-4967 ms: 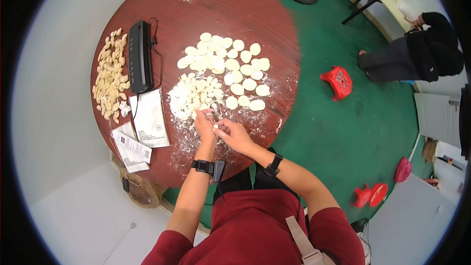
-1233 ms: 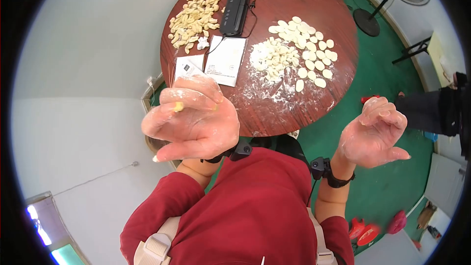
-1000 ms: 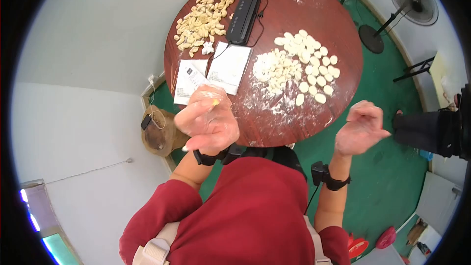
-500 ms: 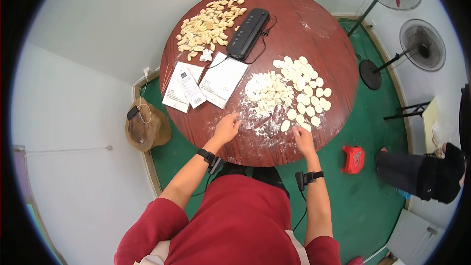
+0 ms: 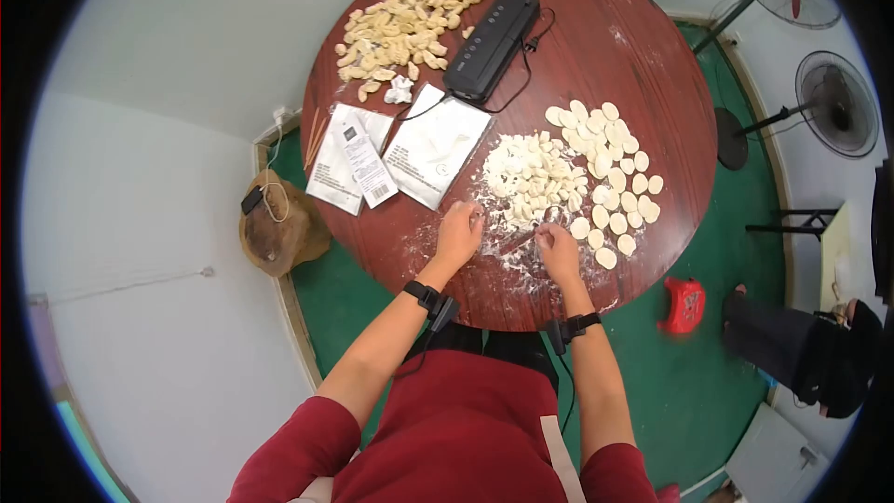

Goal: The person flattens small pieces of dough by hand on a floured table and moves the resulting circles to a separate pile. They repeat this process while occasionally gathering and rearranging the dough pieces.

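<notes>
My left hand (image 5: 460,232) is over the near part of the round table, its fingers curled together at the left edge of the floured patch. Any item inside it is hidden. My right hand (image 5: 559,253) is at the near side of the flour, thumb and fingers drawn together; what they hold, if anything, is too small to make out. Beyond both hands lies a heap of small floured dough pieces (image 5: 538,173). Flattened round dough wrappers (image 5: 618,197) spread to the right of that heap, the nearest ones close to my right hand.
Shaped dough pieces (image 5: 396,35) cover the table's far left. A black vacuum sealer (image 5: 492,47) with its cord lies beside them. Printed silver packets (image 5: 436,151) are at left. On the floor stand a red stool (image 5: 684,305), fans (image 5: 835,102) and a wooden stump (image 5: 279,233). Another person (image 5: 792,340) is at right.
My right hand has moved left, away from the nearest wrappers and towards the floured patch. My left hand stays at about the same place on the table. The whole view has shifted slightly.
</notes>
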A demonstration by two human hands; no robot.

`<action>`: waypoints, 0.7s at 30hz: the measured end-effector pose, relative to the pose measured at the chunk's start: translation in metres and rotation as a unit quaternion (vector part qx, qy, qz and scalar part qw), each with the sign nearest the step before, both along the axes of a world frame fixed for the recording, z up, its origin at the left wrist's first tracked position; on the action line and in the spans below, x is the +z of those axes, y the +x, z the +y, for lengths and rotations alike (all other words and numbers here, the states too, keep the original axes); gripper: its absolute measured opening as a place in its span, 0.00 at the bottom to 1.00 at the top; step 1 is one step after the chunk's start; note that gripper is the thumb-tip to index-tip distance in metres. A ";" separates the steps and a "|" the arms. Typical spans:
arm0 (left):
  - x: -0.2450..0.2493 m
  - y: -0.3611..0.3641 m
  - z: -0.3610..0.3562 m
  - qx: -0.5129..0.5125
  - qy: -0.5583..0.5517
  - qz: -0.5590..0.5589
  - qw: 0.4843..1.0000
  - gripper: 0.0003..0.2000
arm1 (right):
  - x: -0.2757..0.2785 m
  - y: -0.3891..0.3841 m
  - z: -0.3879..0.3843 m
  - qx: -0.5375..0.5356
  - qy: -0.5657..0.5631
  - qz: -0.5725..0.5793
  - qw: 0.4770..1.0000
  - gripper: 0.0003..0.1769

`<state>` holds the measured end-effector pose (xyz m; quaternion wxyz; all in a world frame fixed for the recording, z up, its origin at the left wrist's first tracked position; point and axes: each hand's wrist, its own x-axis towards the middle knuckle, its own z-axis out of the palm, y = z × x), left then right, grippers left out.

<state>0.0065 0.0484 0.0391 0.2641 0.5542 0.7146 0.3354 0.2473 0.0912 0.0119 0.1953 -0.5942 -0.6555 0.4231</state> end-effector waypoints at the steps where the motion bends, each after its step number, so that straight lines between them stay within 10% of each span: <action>1: -0.006 0.000 0.008 -0.005 -0.005 -0.008 1.000 0.09 | 0.001 -0.007 0.002 -0.021 0.022 0.010 1.000 0.09; 21: -0.042 0.022 0.036 -0.122 -0.031 -0.084 0.989 0.17 | -0.011 -0.081 -0.006 -0.230 0.118 -0.009 0.966 0.13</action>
